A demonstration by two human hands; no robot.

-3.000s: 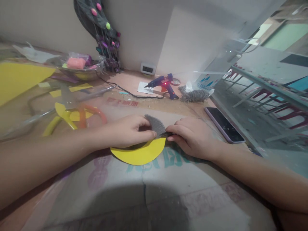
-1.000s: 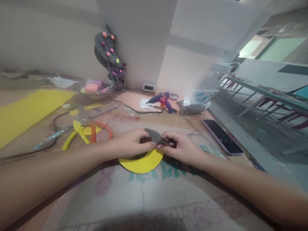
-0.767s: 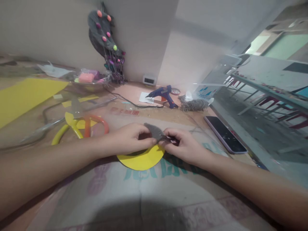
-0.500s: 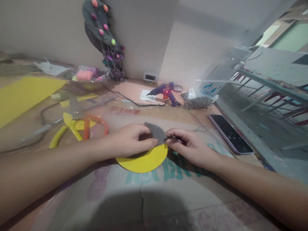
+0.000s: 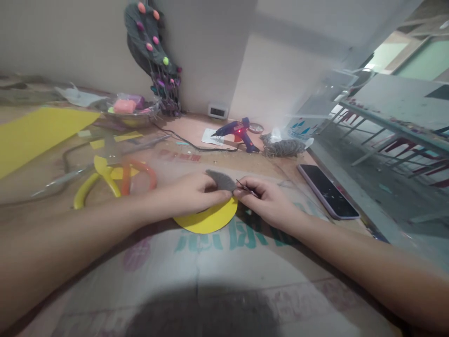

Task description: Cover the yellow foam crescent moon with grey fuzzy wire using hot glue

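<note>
At centre, the left hand (image 5: 196,191) grips a yellow card (image 5: 206,221) with a grey section (image 5: 220,179); beside it, the right hand (image 5: 265,200) pinches a thin dark tool (image 5: 246,187). A yellow sheet (image 5: 42,133) lies left, a glue gun (image 5: 238,131) upper centre, grey yarn (image 5: 285,147) beside it, a phone (image 5: 328,191) right.

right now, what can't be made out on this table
In the head view:
Flat yellow round-edged piece: partly covered by the left hand.
Slender dark tool: rear end hidden in the right hand.
Curved yellow and orange handles: lower ends hidden behind the left forearm.
Small white rectangular display box: reading too small and blurred.
</note>
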